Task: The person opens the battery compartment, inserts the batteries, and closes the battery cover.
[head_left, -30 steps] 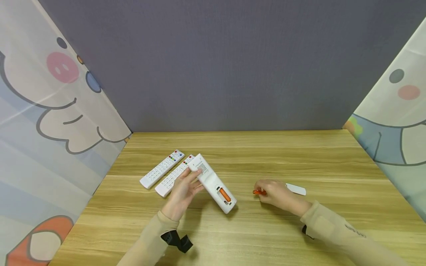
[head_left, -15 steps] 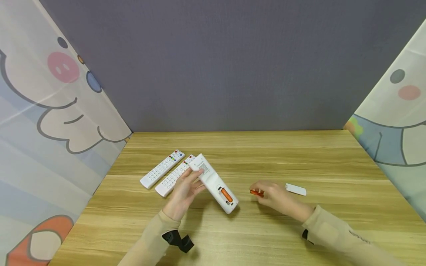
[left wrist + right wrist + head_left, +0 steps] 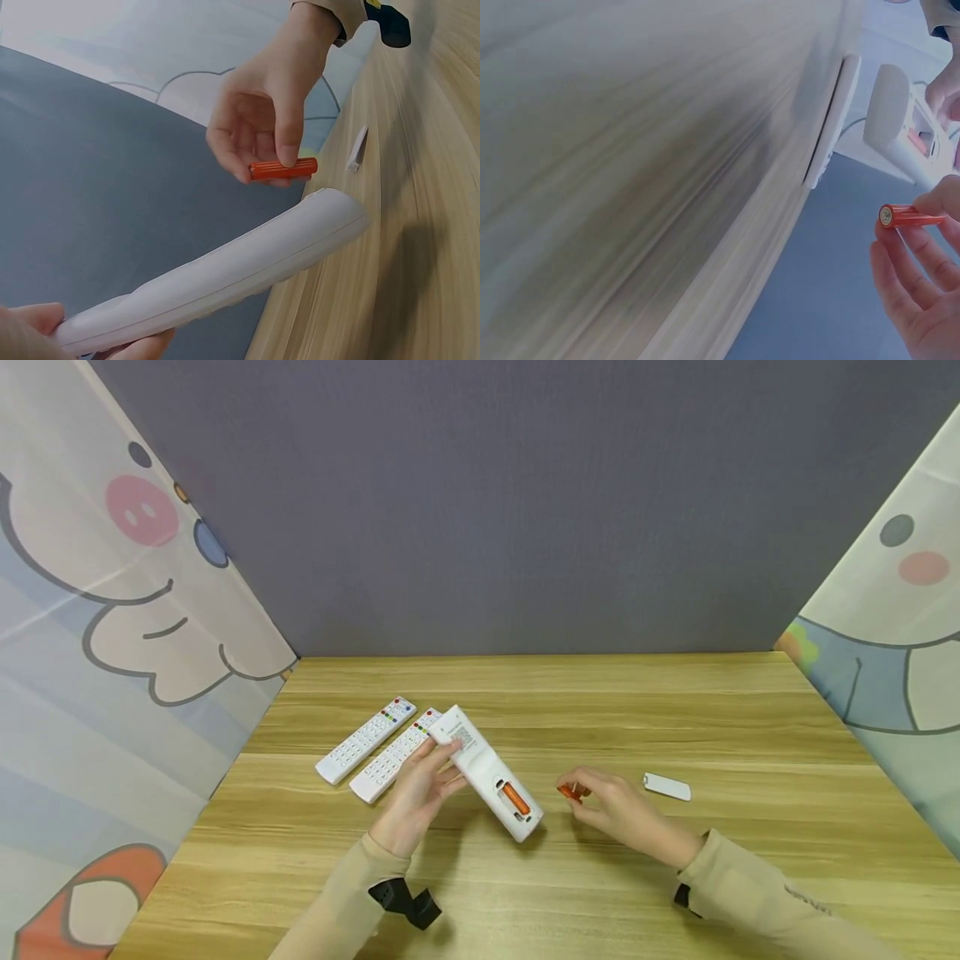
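My left hand (image 3: 411, 795) grips a white remote control (image 3: 480, 762) by its far end, back side up and tilted above the table. Its battery compartment is uncovered, with one orange battery (image 3: 516, 798) lying in it and a bare slot alongside. To the right, my right hand (image 3: 618, 810) pinches a second orange battery (image 3: 283, 169) between thumb and fingers, apart from the remote. One metal end of that battery faces the right wrist camera. Beyond the right hand, a white battery cover (image 3: 667, 787) lies on the table.
Two more white remotes, an outer one (image 3: 366, 741) and an inner one (image 3: 392, 760), lie buttons up at the left of the wooden table (image 3: 720, 710). The left hand partly covers the inner one. A grey panel (image 3: 525, 510) stands along the back edge.
The right hand has moved slightly left with its battery, turning it between the fingers. The held remote has shifted a little to the right.
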`<action>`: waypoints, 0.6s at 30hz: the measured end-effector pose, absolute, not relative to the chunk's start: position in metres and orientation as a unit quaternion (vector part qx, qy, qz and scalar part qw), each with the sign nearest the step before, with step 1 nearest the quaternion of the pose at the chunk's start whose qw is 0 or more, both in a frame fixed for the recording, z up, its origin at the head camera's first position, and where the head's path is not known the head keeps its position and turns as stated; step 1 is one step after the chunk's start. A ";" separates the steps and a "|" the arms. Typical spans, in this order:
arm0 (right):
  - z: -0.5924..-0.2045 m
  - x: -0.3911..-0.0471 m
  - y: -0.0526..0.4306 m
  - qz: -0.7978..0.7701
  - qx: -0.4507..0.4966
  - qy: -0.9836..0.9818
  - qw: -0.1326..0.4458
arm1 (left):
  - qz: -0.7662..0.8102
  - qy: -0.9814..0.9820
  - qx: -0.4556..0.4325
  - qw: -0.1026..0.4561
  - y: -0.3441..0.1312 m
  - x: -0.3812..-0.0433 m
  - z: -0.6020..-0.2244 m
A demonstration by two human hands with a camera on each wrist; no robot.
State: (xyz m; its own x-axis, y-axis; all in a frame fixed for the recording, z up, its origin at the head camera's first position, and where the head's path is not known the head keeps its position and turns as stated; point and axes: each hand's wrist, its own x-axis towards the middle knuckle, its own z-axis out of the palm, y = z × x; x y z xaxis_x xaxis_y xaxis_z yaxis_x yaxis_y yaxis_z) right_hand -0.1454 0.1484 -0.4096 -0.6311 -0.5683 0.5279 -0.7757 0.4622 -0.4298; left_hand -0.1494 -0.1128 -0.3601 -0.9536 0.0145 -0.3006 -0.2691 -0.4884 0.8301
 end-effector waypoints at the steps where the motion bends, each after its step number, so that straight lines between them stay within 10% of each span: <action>1: -0.409 -0.145 0.147 0.339 0.398 -0.838 0.158 | 0.852 0.500 -0.129 0.083 -0.112 -0.150 -0.360; 18: -0.394 -0.134 0.132 0.444 0.317 -0.834 0.078 | 0.865 0.480 -0.119 0.088 -0.108 -0.153 -0.356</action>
State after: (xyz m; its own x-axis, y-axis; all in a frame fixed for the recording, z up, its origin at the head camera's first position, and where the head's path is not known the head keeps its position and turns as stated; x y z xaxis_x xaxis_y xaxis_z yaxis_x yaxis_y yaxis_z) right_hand -0.1343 0.1317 -0.3940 -0.7862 -0.4607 0.4119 -0.5991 0.4049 -0.6908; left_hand -0.1535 -0.1083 -0.3557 -0.9561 0.0370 -0.2907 -0.2663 -0.5238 0.8092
